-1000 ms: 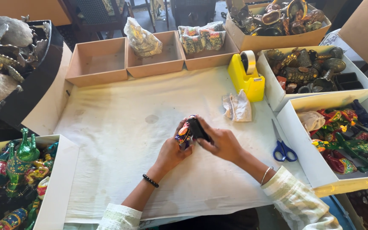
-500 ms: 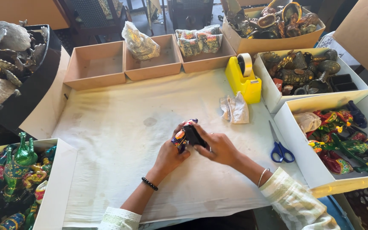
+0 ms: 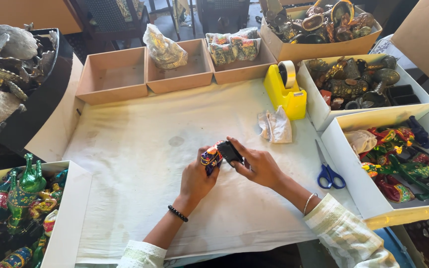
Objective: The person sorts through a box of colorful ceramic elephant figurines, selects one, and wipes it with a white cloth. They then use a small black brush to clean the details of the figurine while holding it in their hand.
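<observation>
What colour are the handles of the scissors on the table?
Blue. The scissors lie on the white cloth, seen clearly in the head view.

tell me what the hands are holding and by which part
Both hold one small multicoloured painted figurine: the left hand grips its colourful end, the right hand pinches its black end, above the white cloth-covered table.

Getting bright, even daylight across the white cloth [image 3: 140, 164], with only soft, short shadows forming under both hands. Staying sharp in the middle; bending outward slightly at the edges. Dimming toward the far background; glinting faintly off the metal pieces [image 3: 6, 64].
</observation>
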